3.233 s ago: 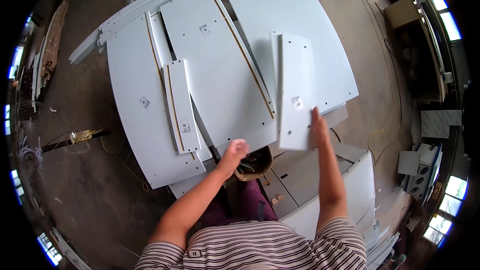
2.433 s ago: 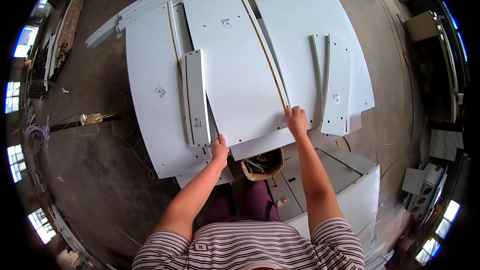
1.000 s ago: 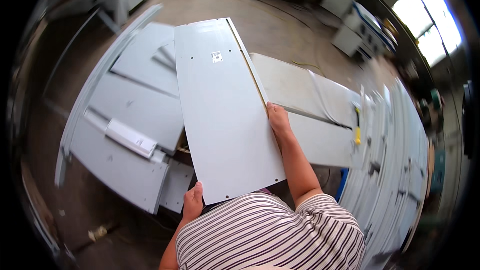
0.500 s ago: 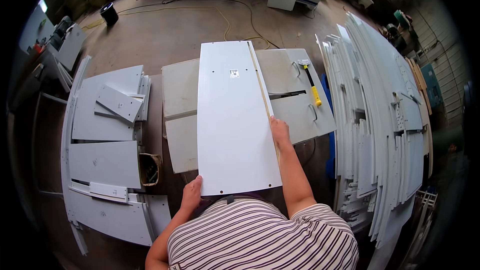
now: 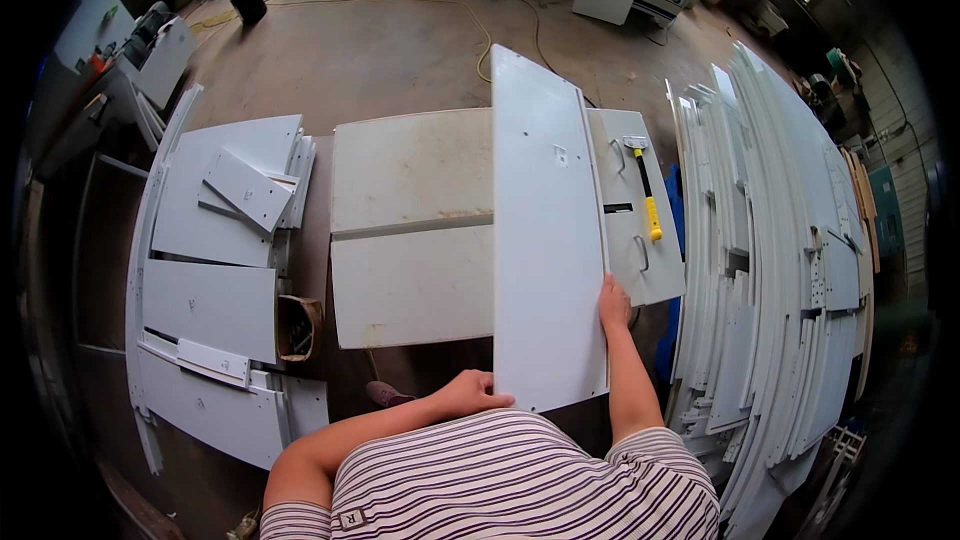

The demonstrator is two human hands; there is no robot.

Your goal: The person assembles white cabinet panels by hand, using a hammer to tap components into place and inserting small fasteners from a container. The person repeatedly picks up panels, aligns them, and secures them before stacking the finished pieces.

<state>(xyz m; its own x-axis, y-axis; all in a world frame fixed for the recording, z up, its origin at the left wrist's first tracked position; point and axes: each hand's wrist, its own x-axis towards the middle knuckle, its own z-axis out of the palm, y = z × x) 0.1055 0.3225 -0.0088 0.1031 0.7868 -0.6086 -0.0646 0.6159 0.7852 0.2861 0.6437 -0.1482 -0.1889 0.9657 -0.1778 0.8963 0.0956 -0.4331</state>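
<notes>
On a workshop floor [image 5: 385, 55], a stack [image 5: 770, 240] of white panels is filling the person's right, packed close, seemingly to save room. A pale, two-part surface [image 5: 410, 175] is lying ahead, while a pile [image 5: 205, 310] of white panels is spreading loosely at left, perhaps for easy picking. The long white board [image 5: 548, 240] is slanting over the surface's right half; whether the two are touching, one cannot tell. A box [image 5: 316, 330] is sitting just beside the pile, probably to be handy. A hammer [image 5: 645, 180] is resting on the surface's right end, likely within reach. The right hand [image 5: 615, 302] is gripping the board's long right edge and the left hand [image 5: 470, 392] its near left corner, fingers [image 5: 492, 401] narrowing on it, apparently spread apart to balance the weight.
</notes>
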